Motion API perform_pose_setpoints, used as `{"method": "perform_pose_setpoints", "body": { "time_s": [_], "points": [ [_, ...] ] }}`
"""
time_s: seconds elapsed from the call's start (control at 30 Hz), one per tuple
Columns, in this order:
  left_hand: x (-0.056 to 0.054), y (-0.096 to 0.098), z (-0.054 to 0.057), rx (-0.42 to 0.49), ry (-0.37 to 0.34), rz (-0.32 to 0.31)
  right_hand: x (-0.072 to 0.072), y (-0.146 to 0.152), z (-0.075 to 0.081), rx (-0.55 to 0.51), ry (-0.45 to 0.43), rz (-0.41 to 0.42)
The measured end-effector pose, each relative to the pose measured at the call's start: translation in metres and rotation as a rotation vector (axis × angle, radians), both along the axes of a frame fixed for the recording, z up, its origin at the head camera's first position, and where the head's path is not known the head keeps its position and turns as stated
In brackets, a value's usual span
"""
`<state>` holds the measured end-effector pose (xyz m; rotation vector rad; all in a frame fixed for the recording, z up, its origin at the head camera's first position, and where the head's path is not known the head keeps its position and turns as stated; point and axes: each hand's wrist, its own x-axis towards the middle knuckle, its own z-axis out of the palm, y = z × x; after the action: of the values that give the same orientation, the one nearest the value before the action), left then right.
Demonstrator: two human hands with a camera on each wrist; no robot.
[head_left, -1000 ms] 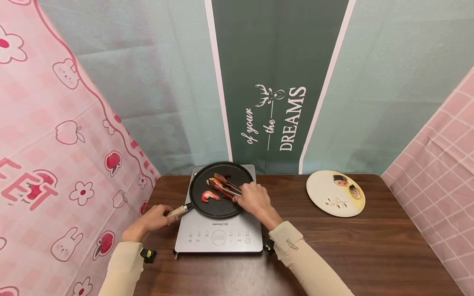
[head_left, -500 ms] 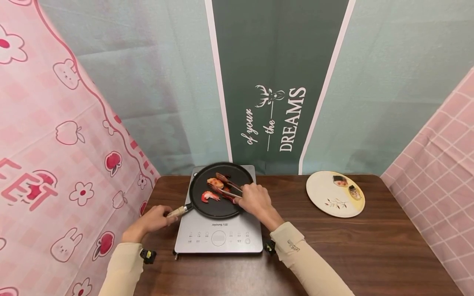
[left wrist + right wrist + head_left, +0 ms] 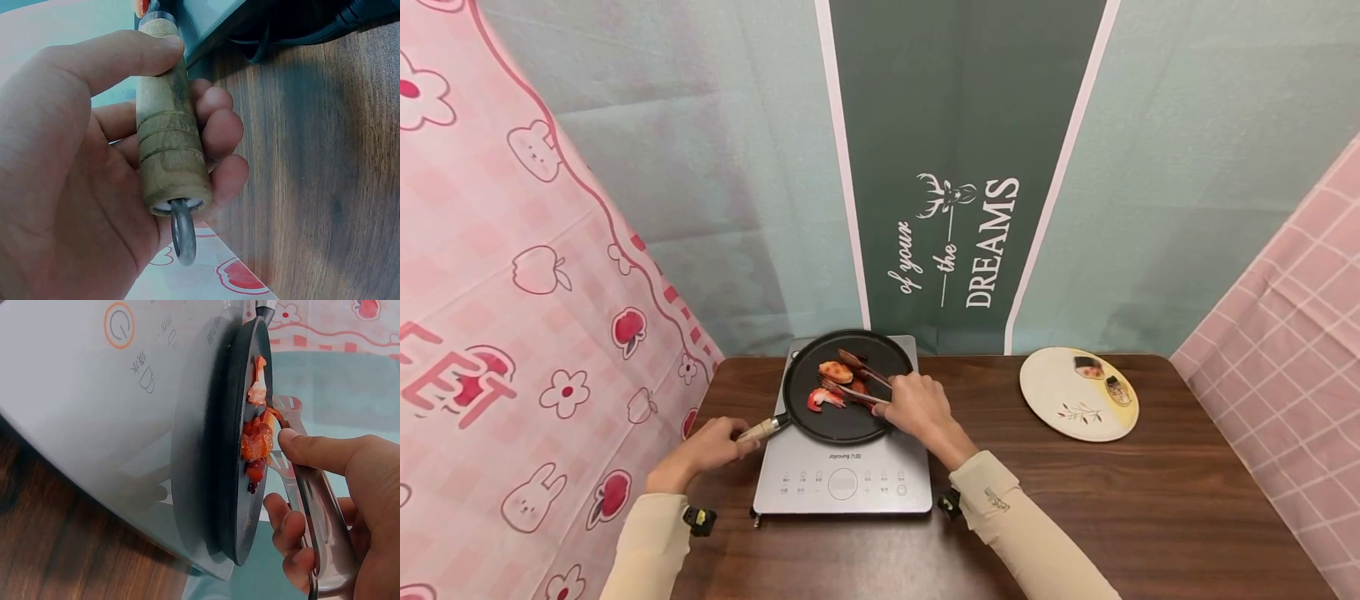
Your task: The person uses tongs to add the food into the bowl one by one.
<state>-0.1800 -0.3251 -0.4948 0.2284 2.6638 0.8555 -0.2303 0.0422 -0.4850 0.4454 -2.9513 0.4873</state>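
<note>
My left hand (image 3: 718,442) grips the wooden handle (image 3: 172,131) of a flat black frying pan (image 3: 850,427), thumb along its top and fingers curled beneath. My right hand (image 3: 919,410) holds metal tongs (image 3: 322,519), their arms spread apart over the pan. Between and beside the tips lie a glazed reddish-brown piece of food (image 3: 256,440) and a yellow-orange piece (image 3: 833,371). A red-and-white shrimp (image 3: 824,400) lies nearer the handle, with the lower tong tip close above it. The tongs' rear end is partly hidden by my right palm.
The pan sits on a silver induction cooker (image 3: 842,504). To the right, a cream plate (image 3: 1052,392) bears two printed sushi-like shapes and a leaf sprig. A dark cable (image 3: 306,39) runs beside the cooker. Curtains hang behind the wooden table (image 3: 1075,508) and at both sides.
The tongs' arms have spread wider apart, and the lower tip has shifted toward the shrimp. More of the yellow-orange piece shows. My left hand stays on the handle.
</note>
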Motion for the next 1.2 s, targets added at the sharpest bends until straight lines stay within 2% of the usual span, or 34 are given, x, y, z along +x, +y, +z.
{"method": "perform_pose_setpoints", "body": {
  "time_s": [0.83,1.2],
  "points": [
    [-0.002,-0.001,-0.001,-0.003,0.019,-0.024,0.000,0.024,0.003,0.018,0.024,0.016],
    [0.000,-0.001,0.000,-0.014,0.032,-0.019,0.003,0.032,0.011,0.003,0.050,0.018]
  ]
}}
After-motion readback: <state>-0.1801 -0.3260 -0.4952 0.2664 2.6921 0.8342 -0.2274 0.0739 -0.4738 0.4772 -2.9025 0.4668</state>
